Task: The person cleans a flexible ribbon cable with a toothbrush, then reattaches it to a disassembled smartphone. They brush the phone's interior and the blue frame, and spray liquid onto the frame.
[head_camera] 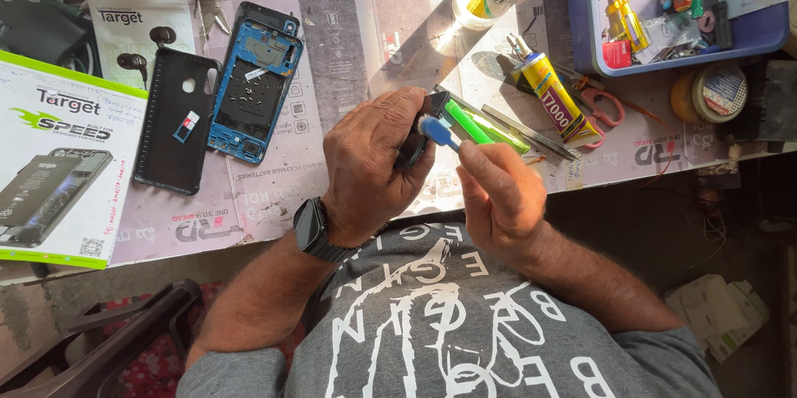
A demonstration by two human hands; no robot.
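Left hand (374, 161), wearing a black watch (311, 228), is curling closed around a small dark part (415, 145) that is mostly hidden by its fingers. Right hand (498, 195) is pinching a blue-headed brush (437, 131) above the table edge, its long axis running up-left, head touching the part and handle hidden in the fingers.

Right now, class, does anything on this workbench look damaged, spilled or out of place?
The blue phone frame lies opened up, its insides bare, with the black case off beside it. The glue tube lies on its side. Nothing looks spilled.
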